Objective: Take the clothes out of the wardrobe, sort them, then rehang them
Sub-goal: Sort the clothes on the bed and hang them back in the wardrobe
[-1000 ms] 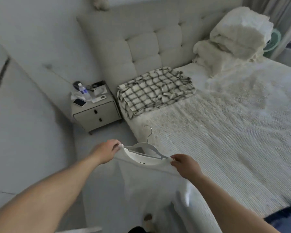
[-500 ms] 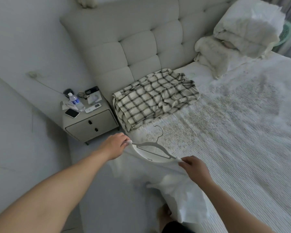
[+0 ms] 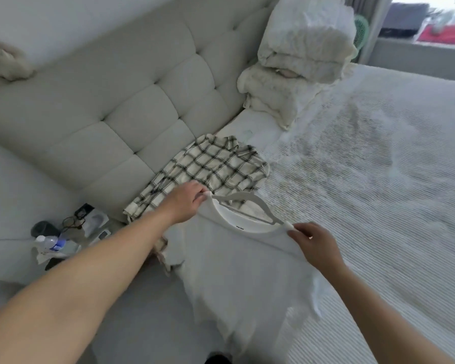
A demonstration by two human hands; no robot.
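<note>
white t-shirt [image 3: 237, 271] on white hanger [image 3: 250, 203], plaid shirt [image 3: 208, 172] on bed

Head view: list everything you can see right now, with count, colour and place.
T-shirt: 1, white, on a hanger, draped over the bed edge
Hanger: 1, white, inside the T-shirt collar
Checked shirt: 1, cream and black, on the bed by the headboard
Bedding pile: 1, white, head of the bed
Bed: 1, white
Headboard: 1, pale grey, tufted
Bottle: 1, clear, on the nightstand, left
Left hand: grips the T-shirt's left shoulder
Right hand: grips its right shoulder
</note>
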